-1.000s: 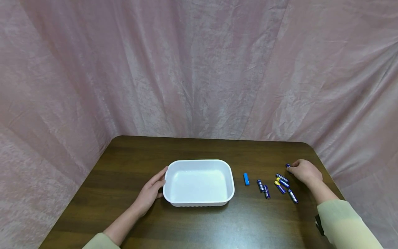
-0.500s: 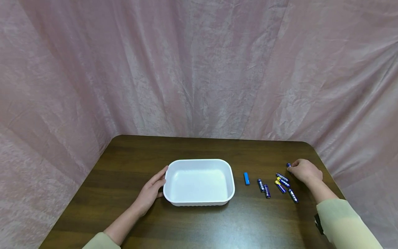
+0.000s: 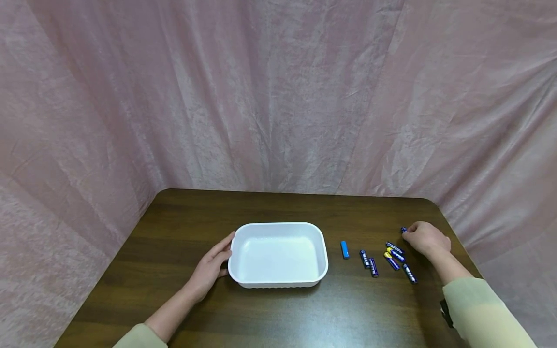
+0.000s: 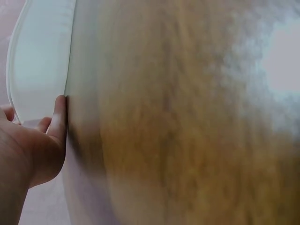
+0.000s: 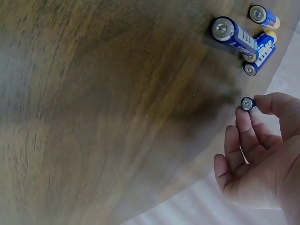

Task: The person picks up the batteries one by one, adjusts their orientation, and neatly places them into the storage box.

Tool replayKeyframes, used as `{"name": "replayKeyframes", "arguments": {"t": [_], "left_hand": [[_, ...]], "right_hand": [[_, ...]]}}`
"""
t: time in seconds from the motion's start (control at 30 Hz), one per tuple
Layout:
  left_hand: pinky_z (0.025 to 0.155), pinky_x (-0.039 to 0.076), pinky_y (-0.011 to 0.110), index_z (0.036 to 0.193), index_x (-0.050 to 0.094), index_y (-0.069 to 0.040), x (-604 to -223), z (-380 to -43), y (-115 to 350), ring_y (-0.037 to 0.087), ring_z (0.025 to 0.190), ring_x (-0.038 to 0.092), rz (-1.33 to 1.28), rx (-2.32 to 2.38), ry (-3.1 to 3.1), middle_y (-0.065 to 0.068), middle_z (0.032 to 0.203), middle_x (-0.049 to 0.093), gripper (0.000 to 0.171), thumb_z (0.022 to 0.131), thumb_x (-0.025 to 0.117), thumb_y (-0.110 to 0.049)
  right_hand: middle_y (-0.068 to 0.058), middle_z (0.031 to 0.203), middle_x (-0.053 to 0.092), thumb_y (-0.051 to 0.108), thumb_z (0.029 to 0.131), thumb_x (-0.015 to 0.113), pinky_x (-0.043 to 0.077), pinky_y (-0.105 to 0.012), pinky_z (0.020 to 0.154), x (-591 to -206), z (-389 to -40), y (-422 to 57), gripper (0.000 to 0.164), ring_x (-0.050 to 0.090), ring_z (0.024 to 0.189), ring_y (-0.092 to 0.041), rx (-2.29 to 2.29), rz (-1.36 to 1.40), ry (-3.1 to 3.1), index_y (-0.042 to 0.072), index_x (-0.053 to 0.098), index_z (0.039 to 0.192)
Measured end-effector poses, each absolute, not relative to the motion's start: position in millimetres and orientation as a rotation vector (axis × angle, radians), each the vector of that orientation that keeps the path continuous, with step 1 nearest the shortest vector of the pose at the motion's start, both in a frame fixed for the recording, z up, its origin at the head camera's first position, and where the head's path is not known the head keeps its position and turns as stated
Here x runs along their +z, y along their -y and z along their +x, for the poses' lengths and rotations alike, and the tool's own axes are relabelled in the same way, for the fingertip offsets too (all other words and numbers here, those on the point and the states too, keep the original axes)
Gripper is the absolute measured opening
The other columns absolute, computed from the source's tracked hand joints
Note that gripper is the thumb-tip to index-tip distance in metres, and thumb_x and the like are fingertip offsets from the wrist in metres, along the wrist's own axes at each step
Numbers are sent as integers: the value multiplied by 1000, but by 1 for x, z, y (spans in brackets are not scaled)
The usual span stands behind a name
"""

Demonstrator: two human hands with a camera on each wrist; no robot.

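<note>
At the right of the table, my right hand [image 3: 426, 238] pinches a dark blue battery [image 5: 247, 103] between thumb and fingertips. The other fingers are loosely bent below it. My left hand [image 3: 208, 270] rests against the left side of a white rectangular tray [image 3: 278, 284], its fingers fairly straight along the wall. In the left wrist view, fingers [image 4: 57, 119] touch the tray's outer side. Near my right hand lie several loose batteries [image 3: 395, 248], some blue with yellow ends. One more blue battery [image 3: 409, 274] lies slightly nearer to me.
Between tray and battery group lie two dark blue batteries [image 3: 373, 267] and a light blue battery-sized cylinder [image 3: 344, 250]. All stand on a brown wooden table [image 3: 278, 319] with rounded far corners. A pink curtain [image 3: 278, 96] hangs behind it.
My right hand stays at the far battery, with its fingers shifting only slightly. The left hand and the tray keep their places.
</note>
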State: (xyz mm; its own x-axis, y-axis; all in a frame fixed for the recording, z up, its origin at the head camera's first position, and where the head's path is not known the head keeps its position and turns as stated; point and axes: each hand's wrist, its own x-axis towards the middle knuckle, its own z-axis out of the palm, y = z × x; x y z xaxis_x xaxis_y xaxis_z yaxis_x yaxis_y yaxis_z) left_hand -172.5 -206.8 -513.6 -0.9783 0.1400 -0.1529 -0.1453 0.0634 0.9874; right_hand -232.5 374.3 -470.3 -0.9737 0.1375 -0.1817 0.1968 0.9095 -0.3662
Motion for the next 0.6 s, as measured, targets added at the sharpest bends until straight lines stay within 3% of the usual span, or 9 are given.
{"name": "replayKeyframes", "arguments": {"t": [0.2,0.37,0.6], "left_hand": [[89,58,41,156,46,-26,-515,-175,208,27,144,38,-44,2031,-2115,7,163,35,49,107,52,-21],[87,58,42,154,49,-27,-514,-175,209,27,141,43,-72,2050,-2089,6,160,39,49,106,54,-19],[87,59,41,156,46,-23,-514,-176,212,28,142,41,-35,2046,-2085,2,164,35,50,107,53,-18]], "right_hand": [[-22,117,67,33,95,58,42,-63,81,-464,-229,-374,40,61,93,-34,-606,239,-2937,0,68,116],[-27,122,64,34,97,59,48,-56,76,-459,-226,-372,46,61,100,-40,-667,214,-2918,-4,65,122],[-28,121,64,35,100,59,51,-53,80,-454,-224,-365,47,60,102,-40,-820,151,-2893,-7,65,120]]}}
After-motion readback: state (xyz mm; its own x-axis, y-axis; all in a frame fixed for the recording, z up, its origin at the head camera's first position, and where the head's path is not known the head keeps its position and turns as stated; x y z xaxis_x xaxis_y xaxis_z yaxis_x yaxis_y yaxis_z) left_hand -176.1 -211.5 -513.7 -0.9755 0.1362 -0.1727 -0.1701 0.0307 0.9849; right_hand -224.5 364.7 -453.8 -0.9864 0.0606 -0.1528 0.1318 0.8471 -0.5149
